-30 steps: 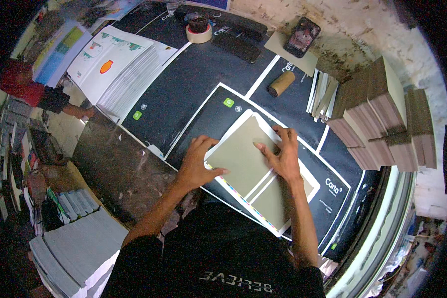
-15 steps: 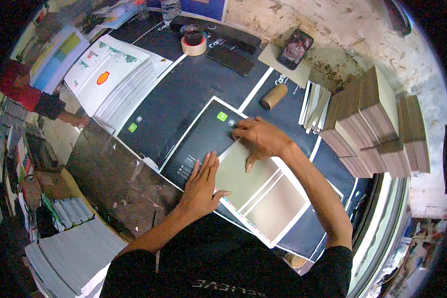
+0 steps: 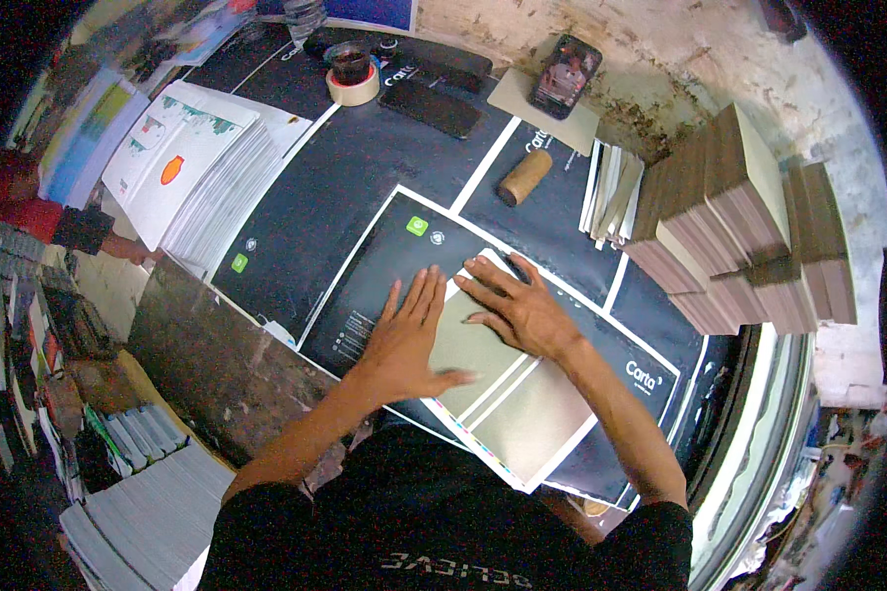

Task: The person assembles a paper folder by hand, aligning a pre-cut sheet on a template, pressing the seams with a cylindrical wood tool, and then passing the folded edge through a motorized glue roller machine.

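Left hand (image 3: 404,330) open and flat, fingers together and pointing away from the body, palm partly on the dark printed sheet (image 3: 384,266) and partly over the left edge of the grey board (image 3: 468,355). Right hand (image 3: 517,305) likewise open, fingers spread, pressed onto the far part of the same board, just beside the left hand and nearly touching it. Nothing gripped by either. Half a second back, hands well apart: left nearer the body at the board's near edge, right reaching out to its far corner; now drawn together over the board's far left part. Judged from that, board already laid down on the sheet and being pressed and smoothed, not carried. Second grey board (image 3: 542,419) lying just beside it toward the near right, a narrow pale strip between the two, both within the sheet's white border. Farther out on the desk: a cardboard roll (image 3: 524,175) beyond the sheet, a roll of tape (image 3: 353,87) and a phone (image 3: 565,71) toward the far edge, tall stacks of grey boards (image 3: 739,217) along the right edge, a stack of white printed sheets (image 3: 197,167) at the far left corner.
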Demonstrator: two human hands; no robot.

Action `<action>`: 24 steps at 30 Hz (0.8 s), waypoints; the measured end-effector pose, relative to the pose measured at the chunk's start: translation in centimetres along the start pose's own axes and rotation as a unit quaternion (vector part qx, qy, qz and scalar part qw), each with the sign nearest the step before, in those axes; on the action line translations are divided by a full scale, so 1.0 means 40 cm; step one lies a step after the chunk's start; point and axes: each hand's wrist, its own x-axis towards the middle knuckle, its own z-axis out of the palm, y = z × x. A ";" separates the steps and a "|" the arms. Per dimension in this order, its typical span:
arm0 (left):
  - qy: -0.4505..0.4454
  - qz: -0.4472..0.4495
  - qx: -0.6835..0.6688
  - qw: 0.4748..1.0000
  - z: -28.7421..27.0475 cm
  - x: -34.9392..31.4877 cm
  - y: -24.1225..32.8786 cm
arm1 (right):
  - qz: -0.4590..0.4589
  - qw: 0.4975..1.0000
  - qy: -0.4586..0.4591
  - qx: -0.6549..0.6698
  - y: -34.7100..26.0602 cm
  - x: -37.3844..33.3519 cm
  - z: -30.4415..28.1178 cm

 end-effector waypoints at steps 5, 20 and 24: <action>-0.002 0.015 0.005 1.000 0.020 -0.032 0.032 | -0.011 0.996 0.072 0.044 0.015 -0.008 0.011; 0.065 -0.013 -0.067 0.996 0.091 -0.085 0.047 | 0.051 0.993 0.076 -0.070 0.014 0.208 0.068; 0.182 -0.013 -0.116 0.976 0.107 -0.100 0.040 | 0.002 1.000 -0.015 -0.012 -0.072 0.133 0.049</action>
